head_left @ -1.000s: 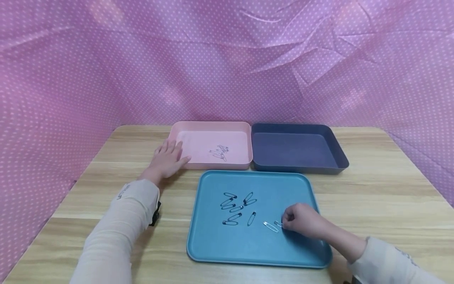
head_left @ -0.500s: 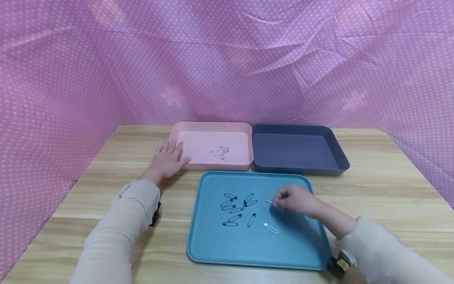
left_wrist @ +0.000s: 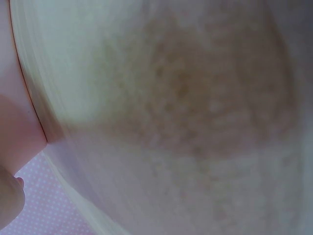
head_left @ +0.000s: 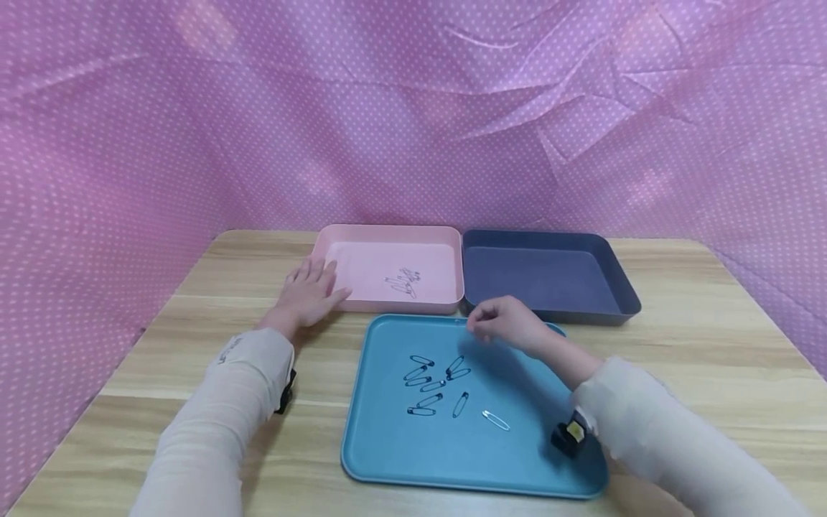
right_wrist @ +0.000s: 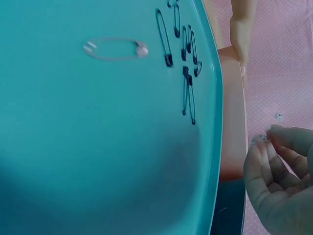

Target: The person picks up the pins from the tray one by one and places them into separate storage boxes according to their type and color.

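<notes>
The right hand (head_left: 507, 323) pinches a safety pin (right_wrist: 264, 138) over the far rim of the blue tray (head_left: 420, 449), the pink tray (head_left: 362, 262) ahead-left, its left end by the spread left hand (head_left: 306, 293).

Blue tray (head_left: 413, 452): evenly bright, a soft shadow stretching across it on the near side of the right hand's (head_left: 507, 323) pinch.
Polka-dot curtain (head_left: 323, 143): pale glare patches and shiny creases beyond the grip.
Silver safety pin (right_wrist: 116, 58): blurred in the right wrist view.
Left wrist view: dim, hazy, mostly out of focus.
</notes>
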Action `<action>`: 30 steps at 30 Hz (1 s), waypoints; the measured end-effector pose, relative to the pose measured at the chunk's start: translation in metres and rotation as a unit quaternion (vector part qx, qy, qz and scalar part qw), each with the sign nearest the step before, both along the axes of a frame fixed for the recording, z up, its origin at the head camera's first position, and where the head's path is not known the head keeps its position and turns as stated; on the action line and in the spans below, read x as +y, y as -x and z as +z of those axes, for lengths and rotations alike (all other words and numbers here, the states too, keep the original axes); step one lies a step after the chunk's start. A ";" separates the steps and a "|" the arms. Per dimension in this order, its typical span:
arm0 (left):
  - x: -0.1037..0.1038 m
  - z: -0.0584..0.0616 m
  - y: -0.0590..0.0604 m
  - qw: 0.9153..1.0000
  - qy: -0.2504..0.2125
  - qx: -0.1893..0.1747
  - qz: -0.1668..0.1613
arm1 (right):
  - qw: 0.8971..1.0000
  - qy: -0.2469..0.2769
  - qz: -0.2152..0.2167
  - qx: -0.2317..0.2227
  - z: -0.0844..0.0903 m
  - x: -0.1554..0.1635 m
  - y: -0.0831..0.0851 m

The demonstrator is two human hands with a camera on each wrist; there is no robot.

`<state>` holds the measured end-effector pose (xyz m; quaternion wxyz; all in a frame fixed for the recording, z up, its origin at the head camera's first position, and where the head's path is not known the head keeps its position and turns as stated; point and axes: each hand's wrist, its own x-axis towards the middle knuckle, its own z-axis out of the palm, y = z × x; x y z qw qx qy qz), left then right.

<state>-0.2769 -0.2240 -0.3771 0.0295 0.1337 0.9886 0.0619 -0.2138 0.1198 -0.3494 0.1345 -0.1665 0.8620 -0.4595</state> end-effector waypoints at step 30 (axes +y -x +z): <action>-0.002 -0.003 0.003 1.000 0.002 -0.007 0.007 | 0.995 0.047 -0.084 -0.022 -0.004 -0.074 0.091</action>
